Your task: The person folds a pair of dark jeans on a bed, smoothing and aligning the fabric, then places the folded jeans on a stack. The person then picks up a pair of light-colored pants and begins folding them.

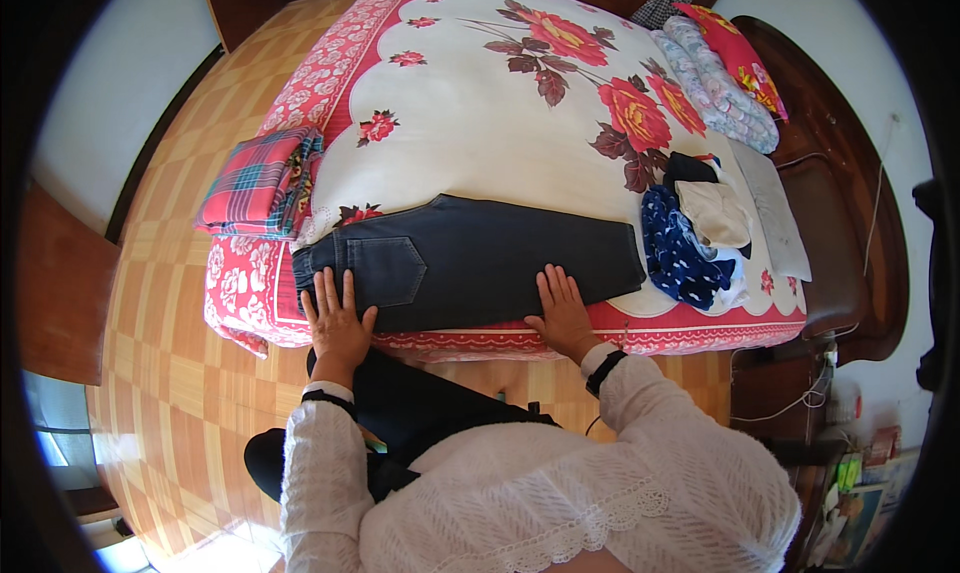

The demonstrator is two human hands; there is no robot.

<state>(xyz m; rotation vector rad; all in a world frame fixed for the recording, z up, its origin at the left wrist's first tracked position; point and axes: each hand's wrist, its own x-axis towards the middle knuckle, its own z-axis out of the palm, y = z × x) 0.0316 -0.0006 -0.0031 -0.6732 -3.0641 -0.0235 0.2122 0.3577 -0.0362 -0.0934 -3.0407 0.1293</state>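
A pair of dark denim trousers [480,262], folded lengthwise with one back pocket facing up, lies flat along the near edge of the bed. Its waistband is at the left and the leg hems are at the right. My left hand [337,329] rests on the waist end beside the pocket, fingers spread, palm down. Flat on the lower leg part, my right hand [561,314] touches the cloth with its fingertips near the front edge. Neither hand grips anything. The trousers lie on a floral bedspread [465,123].
A folded plaid cloth [251,183] sits at the bed's left edge. To the right is a heap of clothes with a blue patterned garment [679,250] and a beige one [712,213]. Beyond lie a grey pillow [769,209], a rolled quilt [716,85] and the wooden headboard [832,138].
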